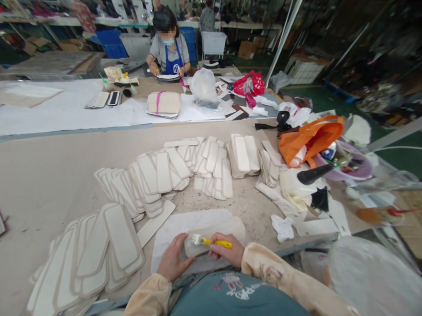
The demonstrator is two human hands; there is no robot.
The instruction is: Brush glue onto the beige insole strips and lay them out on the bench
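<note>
My right hand [228,248] is closed round the yellow handle of a small brush [220,243]. Its pale bristles press on a rounded, off-white panel [191,250] in front of me. At the panel's left end, my left hand [174,258] grips the edge, thumb at the near side and fingers at the far side. A white sheet [165,230] lies beneath the panel. Another pale, round-ended piece [238,229] extends to the right, partly behind the brush and my right hand.
Fanned stacks of white panels [121,236] spread over the left; more panels [164,171] lie ahead. On the right are an orange bag [310,137], a purple basin [360,168] and crumpled white tissue [282,228]. Across the table, a person in a blue apron [174,59] handles pieces.
</note>
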